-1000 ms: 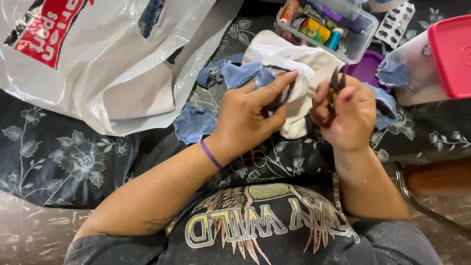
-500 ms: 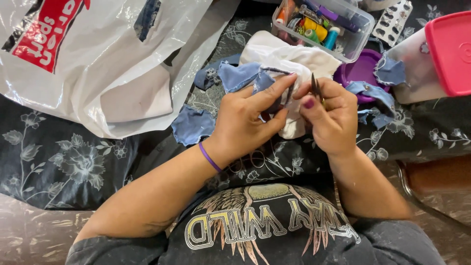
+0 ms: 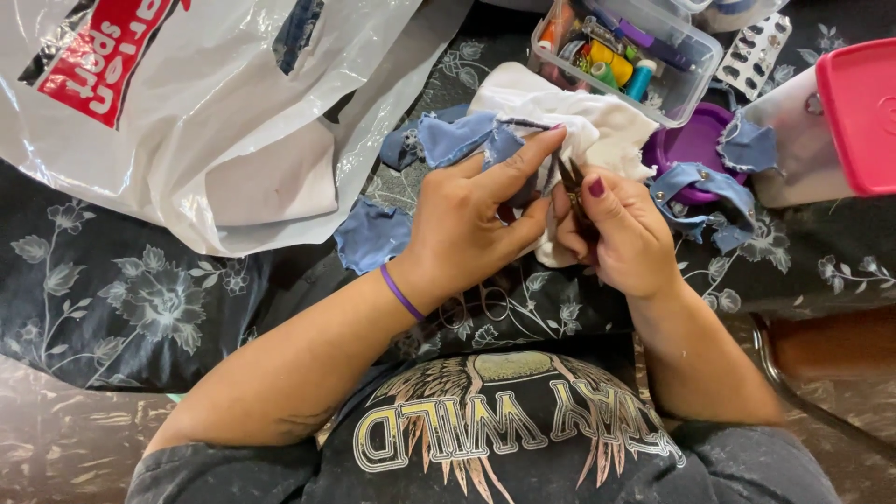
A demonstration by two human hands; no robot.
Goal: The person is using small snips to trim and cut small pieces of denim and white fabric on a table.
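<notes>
Two hands, left hand [image 3: 467, 229] and right hand [image 3: 627, 233], share one white cloth [image 3: 597, 126].

The left hand [image 3: 471, 229] is stretched toward one o'clock, forefinger extended, thumb pressed beneath it in a pinch. The right hand [image 3: 623, 233] is curled shut at its three o'clock side, fingertips touching. Both forearms are angled up from five and seven o'clock.

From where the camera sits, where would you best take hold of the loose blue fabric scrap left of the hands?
Pinch the blue fabric scrap at its left edge, coming from the left. It lies flat on the dark floral cloth, and the left hand crowds its right side.
</notes>
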